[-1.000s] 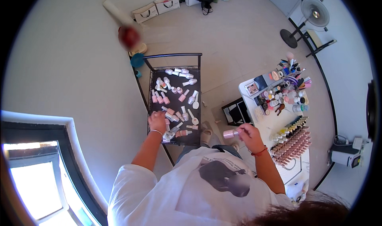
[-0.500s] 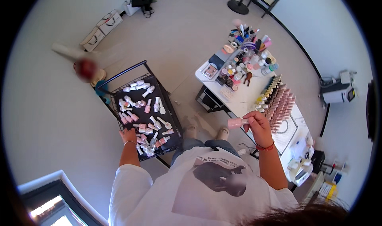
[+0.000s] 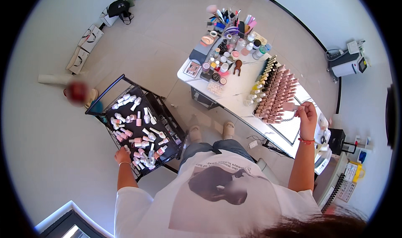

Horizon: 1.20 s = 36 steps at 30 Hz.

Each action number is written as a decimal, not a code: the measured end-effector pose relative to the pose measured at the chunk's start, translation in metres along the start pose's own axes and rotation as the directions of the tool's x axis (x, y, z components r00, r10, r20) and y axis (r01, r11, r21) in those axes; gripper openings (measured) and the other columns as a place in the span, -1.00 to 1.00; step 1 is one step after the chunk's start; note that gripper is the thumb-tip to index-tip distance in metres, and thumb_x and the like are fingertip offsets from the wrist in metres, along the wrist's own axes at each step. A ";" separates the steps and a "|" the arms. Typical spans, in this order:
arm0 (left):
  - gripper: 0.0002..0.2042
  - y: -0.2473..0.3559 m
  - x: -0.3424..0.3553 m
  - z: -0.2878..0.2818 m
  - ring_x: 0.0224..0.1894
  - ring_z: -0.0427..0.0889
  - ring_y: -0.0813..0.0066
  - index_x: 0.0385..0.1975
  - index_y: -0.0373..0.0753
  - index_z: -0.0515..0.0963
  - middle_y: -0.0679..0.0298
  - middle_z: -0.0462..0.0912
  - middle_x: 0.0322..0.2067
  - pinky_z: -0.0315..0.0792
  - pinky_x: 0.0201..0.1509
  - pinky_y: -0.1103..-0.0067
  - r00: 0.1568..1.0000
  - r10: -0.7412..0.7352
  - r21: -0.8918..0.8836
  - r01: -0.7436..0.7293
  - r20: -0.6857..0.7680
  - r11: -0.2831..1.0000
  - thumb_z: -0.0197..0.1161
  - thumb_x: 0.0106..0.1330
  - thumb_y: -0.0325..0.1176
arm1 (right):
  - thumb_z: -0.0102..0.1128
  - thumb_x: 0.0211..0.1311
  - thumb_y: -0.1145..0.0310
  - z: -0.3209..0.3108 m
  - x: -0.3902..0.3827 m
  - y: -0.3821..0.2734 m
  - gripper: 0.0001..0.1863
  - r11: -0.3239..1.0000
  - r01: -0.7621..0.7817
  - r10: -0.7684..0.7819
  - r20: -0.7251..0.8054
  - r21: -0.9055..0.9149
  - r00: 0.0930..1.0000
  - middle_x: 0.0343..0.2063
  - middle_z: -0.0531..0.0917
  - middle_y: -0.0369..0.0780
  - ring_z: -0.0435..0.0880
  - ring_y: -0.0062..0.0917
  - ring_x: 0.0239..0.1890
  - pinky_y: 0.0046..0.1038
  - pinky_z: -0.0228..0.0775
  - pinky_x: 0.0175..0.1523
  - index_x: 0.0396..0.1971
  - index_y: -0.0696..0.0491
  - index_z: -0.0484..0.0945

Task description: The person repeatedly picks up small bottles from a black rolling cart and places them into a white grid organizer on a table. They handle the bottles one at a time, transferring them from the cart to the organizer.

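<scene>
My right hand point(image 3: 307, 114) is closed on a pink nail polish bottle point(image 3: 289, 107). It holds the bottle tilted sideways over the table, at the near right end of the rows of pink bottles point(image 3: 274, 93). At the side rim of the black trolley, my left hand point(image 3: 122, 155) has its fingers curled in. Something small and pale shows at its fingertips, too small to name. Loose white and pink nail polish bottles point(image 3: 147, 134) lie on their sides over the trolley's top tray point(image 3: 164, 126).
The marble-patterned table point(image 3: 234, 105) also carries jars, a brush holder point(image 3: 229, 22) and a brown figure point(image 3: 237, 67). A white-grey machine point(image 3: 351, 63) stands by the right wall. Paper bags point(image 3: 79, 58) line the left wall. A blue handle bar point(image 3: 104, 93) rises from the trolley.
My right hand has carried the bottle rightward and away from me, from the table's front edge to the standing rows. My left hand's fingers have drawn in at the trolley rim. The view has shifted.
</scene>
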<state>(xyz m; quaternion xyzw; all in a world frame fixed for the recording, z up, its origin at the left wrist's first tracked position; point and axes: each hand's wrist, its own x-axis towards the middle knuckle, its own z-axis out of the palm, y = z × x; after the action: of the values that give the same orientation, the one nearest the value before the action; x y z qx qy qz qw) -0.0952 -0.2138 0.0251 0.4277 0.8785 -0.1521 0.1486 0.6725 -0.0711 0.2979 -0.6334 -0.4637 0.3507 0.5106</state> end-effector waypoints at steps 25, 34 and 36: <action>-0.76 0.339 -0.126 -0.112 -0.20 0.58 0.60 -0.07 -0.30 0.51 0.32 0.65 -0.20 0.40 -0.14 0.66 0.909 0.085 -0.913 -0.406 -0.407 -0.034 0.27 0.40 -0.30 | 0.32 0.10 0.38 -0.082 0.049 0.182 -0.78 0.634 0.090 0.001 0.118 -0.768 0.993 -0.41 0.71 -0.11 0.71 -0.23 -0.33 -0.27 0.54 -0.18 -0.22 0.06 0.66; -0.79 0.358 -0.177 -0.094 -0.11 0.60 0.54 -0.08 -0.34 0.47 0.25 0.65 -0.15 0.44 0.09 0.57 0.906 0.182 -0.921 -0.389 -0.383 0.000 0.27 0.39 -0.41 | 0.48 -0.01 0.25 -0.090 0.035 0.207 -0.53 0.775 -0.235 0.258 -0.046 -0.586 0.965 -0.41 0.72 -0.15 0.72 -0.27 -0.31 -0.30 0.54 -0.16 -0.12 0.10 0.53; -0.83 0.365 -0.189 -0.097 -0.15 0.63 0.49 -0.13 -0.33 0.46 0.21 0.66 -0.20 0.48 0.06 0.55 0.909 0.220 -0.935 -0.352 -0.353 -0.044 0.25 0.39 -0.46 | 0.51 -0.04 0.25 -0.092 0.034 0.220 -0.51 0.778 -0.324 0.339 -0.075 -0.538 0.938 -0.42 0.72 -0.16 0.72 -0.30 -0.31 -0.31 0.54 -0.15 -0.12 0.10 0.52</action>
<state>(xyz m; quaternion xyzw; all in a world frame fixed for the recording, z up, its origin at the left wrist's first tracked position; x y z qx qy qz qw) 0.2946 -0.0946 0.1362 0.3819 0.6296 0.5542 0.3881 0.8189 -0.0792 0.1062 -0.8185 -0.4318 0.2975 0.2345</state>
